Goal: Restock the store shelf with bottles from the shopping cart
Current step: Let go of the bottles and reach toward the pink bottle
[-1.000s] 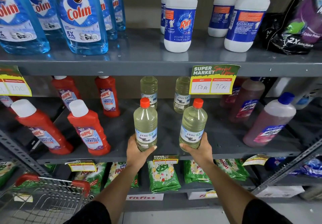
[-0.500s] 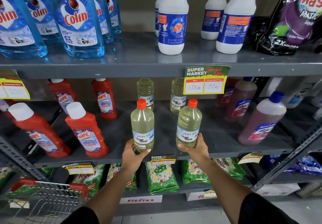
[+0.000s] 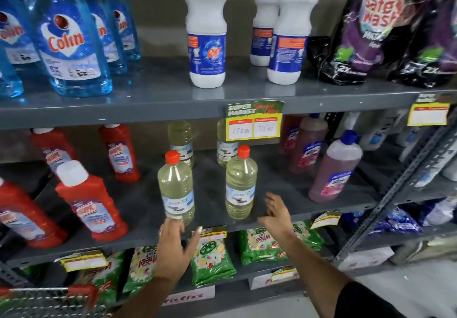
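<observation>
Two pale yellow bottles with red caps stand upright near the front of the grey middle shelf [image 3: 138,201]: a left bottle [image 3: 176,189] and a right bottle [image 3: 240,184]. Two more of the same kind [image 3: 180,139] stand behind them. My left hand [image 3: 176,248] hovers open just below the left bottle, fingers spread, holding nothing. My right hand [image 3: 277,212] is open to the right of the right bottle, apart from it. The shopping cart [image 3: 49,298], with red handle grips, shows at the bottom left corner; what it holds is hidden.
Red cleaner bottles [image 3: 91,204] stand left on the middle shelf, pinkish bottles with blue caps [image 3: 331,169] right. The top shelf holds blue glass-cleaner bottles [image 3: 71,45], white bottles [image 3: 206,33] and dark pouches [image 3: 371,28]. Green detergent packs [image 3: 212,258] lie below. A price tag [image 3: 254,120] hangs from the upper shelf edge.
Both hands have let go of the two front bottles, which now stand free on the middle shelf. The hands have drawn back and opened. The camera has moved closer.
</observation>
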`<state>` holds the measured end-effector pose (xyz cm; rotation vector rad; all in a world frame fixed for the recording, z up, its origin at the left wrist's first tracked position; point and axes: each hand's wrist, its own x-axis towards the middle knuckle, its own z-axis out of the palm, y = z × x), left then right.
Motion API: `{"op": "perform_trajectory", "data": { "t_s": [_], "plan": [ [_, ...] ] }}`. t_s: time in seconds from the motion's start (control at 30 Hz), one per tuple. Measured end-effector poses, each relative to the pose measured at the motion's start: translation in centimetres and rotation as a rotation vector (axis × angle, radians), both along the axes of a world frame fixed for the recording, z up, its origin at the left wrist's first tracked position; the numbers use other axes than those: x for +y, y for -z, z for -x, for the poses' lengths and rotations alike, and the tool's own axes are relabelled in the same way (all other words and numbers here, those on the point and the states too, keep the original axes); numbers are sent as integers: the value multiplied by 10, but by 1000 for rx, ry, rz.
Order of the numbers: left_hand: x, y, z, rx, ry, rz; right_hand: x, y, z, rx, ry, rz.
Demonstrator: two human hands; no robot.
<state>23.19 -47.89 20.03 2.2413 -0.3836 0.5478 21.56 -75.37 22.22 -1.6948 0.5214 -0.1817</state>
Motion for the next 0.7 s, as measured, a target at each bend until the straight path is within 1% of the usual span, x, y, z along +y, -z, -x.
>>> {"op": "perform_trajectory", "data": {
  "t_s": [0.13,0.2,0.3,0.37,0.43,0.53,0.63,0.7],
  "plan": [
    [-44,-10,3,-42,360,-182,-41,-10,25,-42,258,241],
    [-76,-15,3,-35,504,-280,-63,-13,35,-48,387,273],
    [-130,-20,5,53,613,-347,-94,-14,45,-74,554,282],
    [-166,-21,4,117,642,-365,-115,-15,48,-109,608,300],
    [-197,-22,0,165,637,-378,-136,-14,46,-110,609,287],
    [-230,-16,-10,249,580,-479,-168,-12,37,-53,526,234],
    [-243,-6,-21,349,493,-631,-190,-13,24,-88,421,209],
    [-247,-1,-25,377,454,-687,-199,-11,13,-109,365,198]
  ]
}}
